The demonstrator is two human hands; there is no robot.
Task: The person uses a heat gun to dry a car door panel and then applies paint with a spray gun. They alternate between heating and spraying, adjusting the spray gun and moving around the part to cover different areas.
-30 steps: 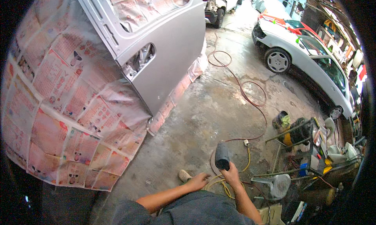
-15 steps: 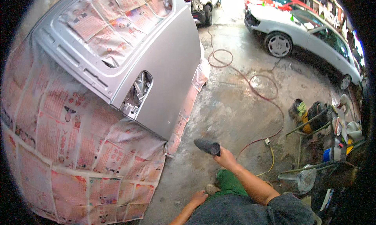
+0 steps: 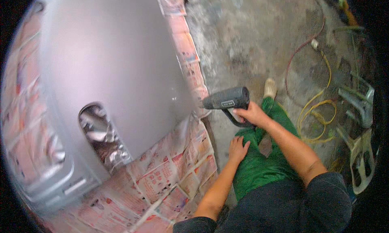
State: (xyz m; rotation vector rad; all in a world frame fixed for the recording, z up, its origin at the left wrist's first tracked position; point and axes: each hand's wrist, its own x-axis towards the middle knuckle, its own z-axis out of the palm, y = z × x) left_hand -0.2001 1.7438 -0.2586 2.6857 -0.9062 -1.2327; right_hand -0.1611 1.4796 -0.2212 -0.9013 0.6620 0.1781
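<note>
My right hand [image 3: 254,114] is closed round the handle of a dark heat gun [image 3: 234,98]. The heat gun's nozzle points left toward the right edge of a silver-grey vehicle body panel [image 3: 121,50], close to the masking paper along that edge. My left hand [image 3: 238,148] rests on the thigh of my green trousers [image 3: 253,168], holding nothing, with its fingers stretched out. A rounded opening [image 3: 99,125] in the panel shows crumpled shiny foil inside. Printed paper [image 3: 162,176] covers the surface around the panel.
On the concrete floor [image 3: 239,42] to the right lie a red hose [image 3: 293,56] and a coiled yellow hose [image 3: 318,131]. Metal frame parts [image 3: 358,105] and a pale, plate-like part [image 3: 362,164] are at the far right.
I have come closer to the panel and the view has tilted down onto it. The heat gun now points at the panel's right edge. My left hand has come onto my thigh.
</note>
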